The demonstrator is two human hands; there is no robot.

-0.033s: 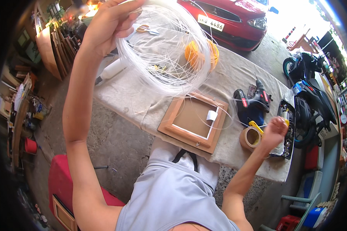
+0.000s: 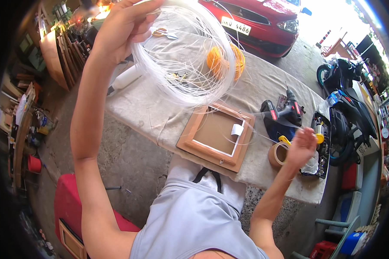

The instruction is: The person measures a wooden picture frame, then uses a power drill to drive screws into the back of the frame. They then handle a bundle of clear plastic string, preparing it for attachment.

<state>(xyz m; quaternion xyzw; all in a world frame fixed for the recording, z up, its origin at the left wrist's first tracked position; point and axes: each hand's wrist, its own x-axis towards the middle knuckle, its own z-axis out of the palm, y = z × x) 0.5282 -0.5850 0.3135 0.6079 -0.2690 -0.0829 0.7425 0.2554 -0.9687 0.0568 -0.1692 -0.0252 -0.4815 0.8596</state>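
High on the left, my left hand [image 2: 124, 32] grips the rim of a large coil of clear nylon line [image 2: 160, 84], held up over the table. My right hand [image 2: 303, 146] is closed and slightly blurred above the table's right side, and a thin strand from the coil runs toward it. Below the coil lies a wooden picture frame [image 2: 188, 140] on a brown board, with a small white paper in its opening. Close to my right hand are a roll of brown tape [image 2: 274, 156] and a yellow-handled tool [image 2: 284, 140].
On the cloth-covered table [image 2: 164, 125] are orange twine [image 2: 218, 60], scissors [image 2: 162, 33], a white bottle [image 2: 126, 77], a cordless drill [image 2: 293, 105] and a black tray [image 2: 325, 160] of small items. A red car [image 2: 255, 13] stands beyond, a motorcycle [image 2: 343, 108] to the right, a red chair [image 2: 67, 198] at lower left.
My right hand has shifted a little to the left, and the strand between coil and hand has changed its curve. My left hand and the coil stay almost still.
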